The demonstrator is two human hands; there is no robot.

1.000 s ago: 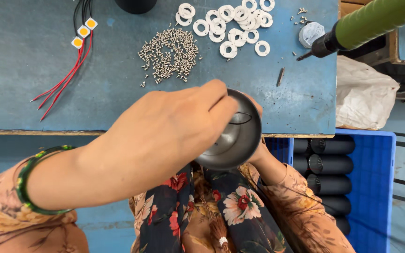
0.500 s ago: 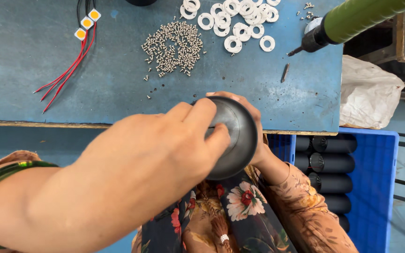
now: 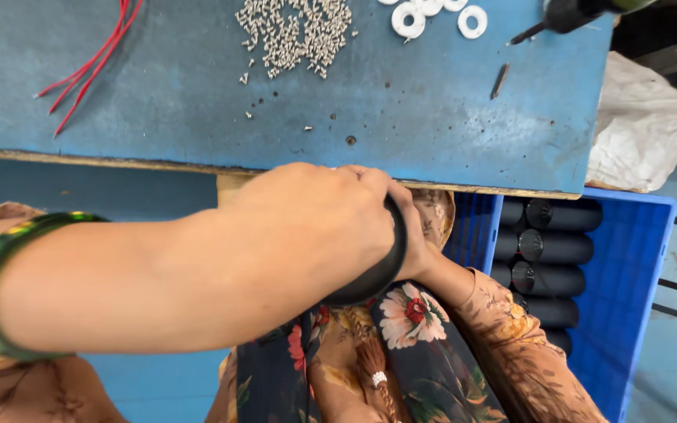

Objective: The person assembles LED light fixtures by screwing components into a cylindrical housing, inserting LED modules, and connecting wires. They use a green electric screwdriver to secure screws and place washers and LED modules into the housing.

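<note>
Head view: both hands grip a round black housing (image 3: 378, 270) over the lap, just near of the blue table (image 3: 158, 117) edge; left hand (image 3: 315, 215) covers its top, right hand (image 3: 413, 243) clasps its right side. Blue crate (image 3: 628, 266) at right holds black cylinders (image 3: 554, 247) lying in a stack. Far on table: screw pile (image 3: 295, 31), white rings (image 3: 432, 12).

Screw pile (image 3: 295, 35), white rings (image 3: 432, 14), red wires (image 3: 92, 63) on blue bench (image 3: 158, 117).

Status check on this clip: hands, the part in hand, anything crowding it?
Left hand clamped over the round black part. Right hand gripping it from behind, mostly hidden. Part held below the blue bench edge. Screw pile and crate of black tubes apart from it.
</note>
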